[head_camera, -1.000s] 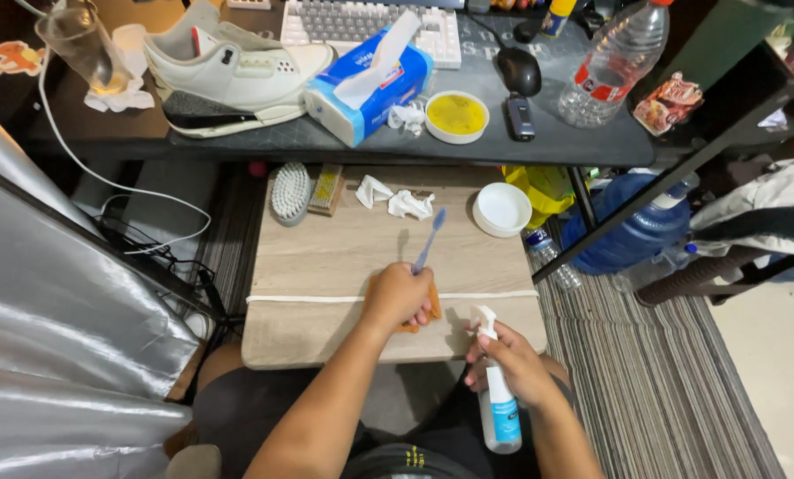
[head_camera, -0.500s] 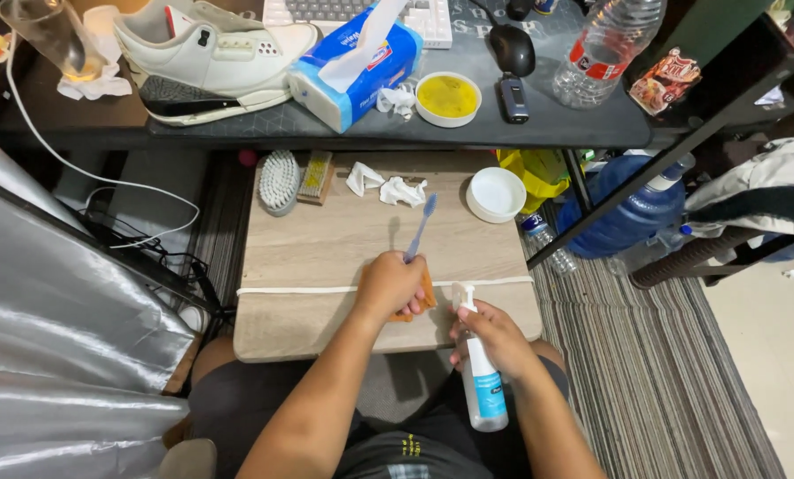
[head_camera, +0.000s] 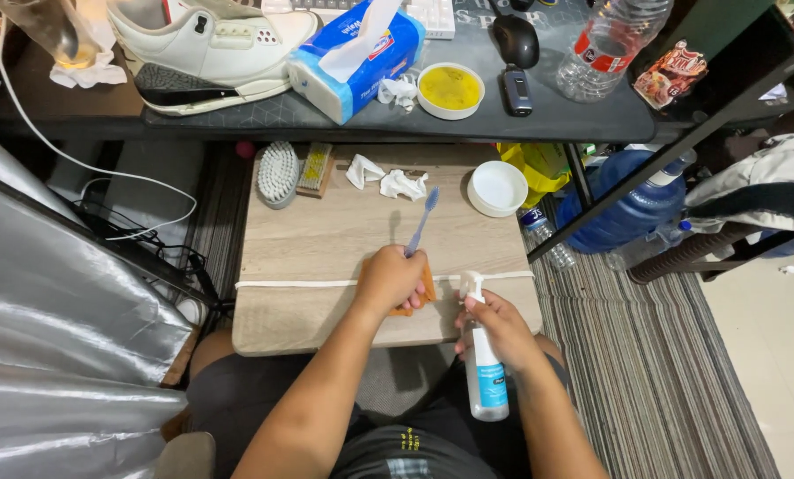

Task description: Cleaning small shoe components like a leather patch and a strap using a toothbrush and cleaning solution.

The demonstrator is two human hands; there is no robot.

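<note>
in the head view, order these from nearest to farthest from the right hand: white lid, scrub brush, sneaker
From the right hand:
1. white lid, straight ahead on the board
2. scrub brush, far left corner of the board
3. sneaker, up on the desk, left

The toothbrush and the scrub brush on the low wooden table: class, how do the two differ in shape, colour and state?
The toothbrush is slim, blue and long-handled; the scrub brush is broad, oval and pale. The toothbrush is gripped in the left hand, tilted with its head pointing away; the scrub brush lies untouched near the table's far left corner. Both are brushes over the same table.
</note>
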